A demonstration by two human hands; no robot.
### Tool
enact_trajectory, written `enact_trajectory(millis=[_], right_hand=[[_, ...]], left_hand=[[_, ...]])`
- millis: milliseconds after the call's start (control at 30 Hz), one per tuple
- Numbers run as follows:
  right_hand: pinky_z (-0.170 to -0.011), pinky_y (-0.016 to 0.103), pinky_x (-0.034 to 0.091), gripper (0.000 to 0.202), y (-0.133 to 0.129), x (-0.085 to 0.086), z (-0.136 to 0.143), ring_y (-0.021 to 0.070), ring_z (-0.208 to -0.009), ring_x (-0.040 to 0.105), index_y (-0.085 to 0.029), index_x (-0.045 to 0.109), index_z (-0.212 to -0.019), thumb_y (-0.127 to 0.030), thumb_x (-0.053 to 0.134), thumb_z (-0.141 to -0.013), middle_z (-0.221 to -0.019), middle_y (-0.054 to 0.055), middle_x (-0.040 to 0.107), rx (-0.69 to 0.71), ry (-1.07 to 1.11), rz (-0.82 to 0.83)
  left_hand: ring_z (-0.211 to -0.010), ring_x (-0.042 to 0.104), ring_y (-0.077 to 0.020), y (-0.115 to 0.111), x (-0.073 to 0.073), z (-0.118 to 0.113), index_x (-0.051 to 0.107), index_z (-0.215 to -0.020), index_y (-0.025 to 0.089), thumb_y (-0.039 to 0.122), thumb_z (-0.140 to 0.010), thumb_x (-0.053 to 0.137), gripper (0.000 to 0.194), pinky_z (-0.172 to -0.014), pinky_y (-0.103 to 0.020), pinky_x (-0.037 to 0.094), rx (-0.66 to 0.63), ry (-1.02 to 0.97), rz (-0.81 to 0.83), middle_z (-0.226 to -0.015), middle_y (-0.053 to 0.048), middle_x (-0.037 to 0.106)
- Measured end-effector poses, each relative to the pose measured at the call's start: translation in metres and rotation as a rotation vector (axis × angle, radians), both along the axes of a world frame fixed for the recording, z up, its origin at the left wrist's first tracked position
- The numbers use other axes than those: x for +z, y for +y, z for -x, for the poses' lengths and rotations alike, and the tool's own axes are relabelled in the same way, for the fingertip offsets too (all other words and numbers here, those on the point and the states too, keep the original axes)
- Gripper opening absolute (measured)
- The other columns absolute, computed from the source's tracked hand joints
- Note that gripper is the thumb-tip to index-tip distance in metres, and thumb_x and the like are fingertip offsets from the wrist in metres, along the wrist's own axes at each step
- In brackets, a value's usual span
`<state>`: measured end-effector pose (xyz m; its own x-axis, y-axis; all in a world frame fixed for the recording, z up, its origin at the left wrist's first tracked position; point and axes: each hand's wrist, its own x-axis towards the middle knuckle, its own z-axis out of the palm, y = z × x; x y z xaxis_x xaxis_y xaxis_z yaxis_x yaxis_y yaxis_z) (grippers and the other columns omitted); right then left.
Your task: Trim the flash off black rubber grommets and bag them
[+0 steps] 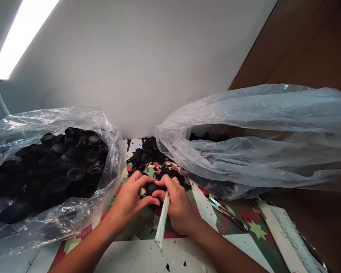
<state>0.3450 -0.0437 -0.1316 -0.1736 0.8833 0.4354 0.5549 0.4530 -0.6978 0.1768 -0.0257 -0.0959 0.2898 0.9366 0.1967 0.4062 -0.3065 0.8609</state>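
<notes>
Between my two hands, just above the patterned cloth (143,227), is a small black rubber part (151,188), partly covered by my fingers. My left hand (127,201) grips its left side, thumb below and index finger above. My right hand (179,206) is closed around a slim tool with a white wrapped handle (162,223), which points down toward me. The tool's working end is hidden by my fingers, which meet the black part on its right. Black rubber scraps (149,151) lie heaped just beyond my hands.
On the left, a clear plastic bag (115,151) holds many ribbed black rubber bellows (75,174). A larger translucent bag (238,163) lies at right, with black pieces inside. Scissors (230,214) rest on the cloth near a cardboard box (307,49). A lit lamp (22,36) hangs upper left.
</notes>
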Motion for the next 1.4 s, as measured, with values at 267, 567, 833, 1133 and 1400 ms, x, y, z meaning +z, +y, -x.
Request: enact_trajectory(millis=[267, 567, 833, 1133, 1400], right_hand=[[-0.062, 0.027, 0.048, 0.020, 0.007, 0.001, -0.010, 0.0192, -0.077, 0.059, -0.025, 0.047, -0.080, -0.009, 0.049, -0.092, -0.086, 0.002, 0.070, 0.123, -0.011, -0.024], [-0.066, 0.028, 0.035, 0.028, 0.024, 0.013, -0.013, 0.0156, -0.060, 0.047, -0.024, 0.037, -0.076, -0.011, 0.046, -0.099, -0.069, -0.003, 0.063, 0.310, -0.229, -0.183], [-0.064, 0.029, 0.034, 0.036, 0.014, 0.008, 0.009, 0.0155, -0.060, 0.043, -0.023, 0.042, -0.071, -0.023, 0.035, -0.106, -0.064, -0.003, 0.052, 0.228, -0.154, -0.238], [-0.066, 0.030, 0.029, 0.039, 0.001, -0.015, 0.013, 0.0133, -0.052, 0.042, -0.021, 0.050, -0.073, -0.022, 0.032, -0.108, -0.061, -0.004, 0.057, 0.287, -0.296, -0.281], [-0.062, 0.030, 0.034, 0.029, 0.019, -0.001, -0.029, 0.0190, -0.064, 0.050, -0.024, 0.068, -0.075, -0.041, 0.060, -0.097, -0.063, 0.000, 0.066, 0.133, -0.188, -0.001]], left_hand=[[-0.072, 0.061, -0.0203, 0.000, 0.003, 0.002, 0.082, -0.086, 0.027, 0.020, -0.071, 0.080, 0.017, -0.064, -0.026, 0.045, -0.032, -0.088, -0.010, -0.074, 0.000, 0.072], [-0.073, 0.059, -0.0210, 0.005, 0.000, 0.011, 0.078, -0.082, 0.024, 0.032, -0.082, 0.073, 0.009, -0.072, -0.029, 0.045, -0.066, -0.084, -0.114, -0.076, -0.002, 0.069], [-0.077, 0.059, -0.0210, -0.003, -0.008, 0.004, 0.076, -0.065, 0.022, 0.034, -0.085, 0.072, 0.024, -0.077, -0.030, 0.045, 0.109, -0.346, -0.072, -0.075, -0.004, 0.067], [-0.079, 0.065, -0.0149, 0.021, 0.016, 0.025, 0.080, -0.085, 0.015, 0.050, -0.055, 0.095, 0.050, -0.078, -0.022, 0.054, 0.279, -1.050, 0.130, -0.085, -0.004, 0.073], [-0.087, 0.070, -0.0191, 0.009, -0.001, 0.012, 0.081, -0.094, 0.018, 0.034, -0.053, 0.099, 0.048, -0.080, -0.025, 0.057, 0.116, -0.926, 0.345, -0.095, -0.006, 0.077]])
